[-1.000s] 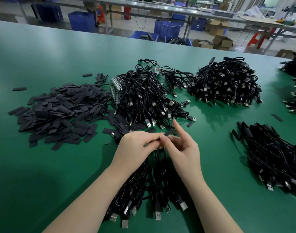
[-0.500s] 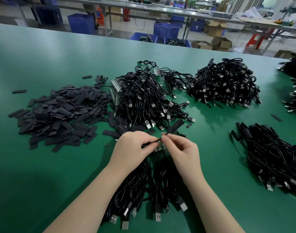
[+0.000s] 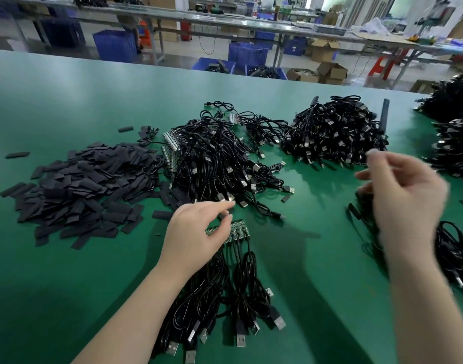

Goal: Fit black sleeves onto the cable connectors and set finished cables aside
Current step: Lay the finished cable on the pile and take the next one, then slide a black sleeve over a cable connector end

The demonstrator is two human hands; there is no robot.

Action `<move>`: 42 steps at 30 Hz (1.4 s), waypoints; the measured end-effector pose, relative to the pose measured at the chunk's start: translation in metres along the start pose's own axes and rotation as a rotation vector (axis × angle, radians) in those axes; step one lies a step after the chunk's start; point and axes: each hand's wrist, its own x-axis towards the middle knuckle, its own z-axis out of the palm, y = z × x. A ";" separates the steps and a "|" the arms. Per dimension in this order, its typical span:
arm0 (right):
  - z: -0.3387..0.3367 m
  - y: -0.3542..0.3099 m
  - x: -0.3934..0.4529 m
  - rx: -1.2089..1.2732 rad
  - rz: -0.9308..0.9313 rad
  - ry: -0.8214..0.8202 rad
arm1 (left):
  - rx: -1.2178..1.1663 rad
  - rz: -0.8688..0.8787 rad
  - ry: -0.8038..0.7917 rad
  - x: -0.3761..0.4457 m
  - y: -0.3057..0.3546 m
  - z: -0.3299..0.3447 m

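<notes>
**One hand on the strip, one over the finished pile**

The left hand (image 3: 196, 237) rested on the bundle of cables (image 3: 225, 292), fingers loosely curled over its green connector strip (image 3: 237, 230), probably steadying it for the next sleeve. The right hand (image 3: 406, 200) hung blurred above the finished cables (image 3: 453, 256) at the right, fingers apparently spread and empty (the blur hid any grip). The black sleeves (image 3: 80, 187) lay heaped to the left, within easy reach on the green table (image 3: 67, 285), with unsleeved cable piles (image 3: 219, 158) beyond.
</notes>
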 end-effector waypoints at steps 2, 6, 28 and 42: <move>-0.025 0.018 0.031 -0.522 -0.001 0.032 | 0.028 0.005 -0.044 0.000 0.000 0.002; -0.044 0.063 0.060 -1.182 0.372 -0.105 | 0.131 0.000 -0.155 -0.002 -0.004 0.004; 0.108 0.048 -0.097 -0.698 0.083 -0.756 | 0.226 -0.192 -0.312 -0.005 -0.015 0.014; 0.101 0.039 -0.091 -0.049 0.155 -0.532 | 0.075 -0.198 -0.216 0.000 -0.003 0.010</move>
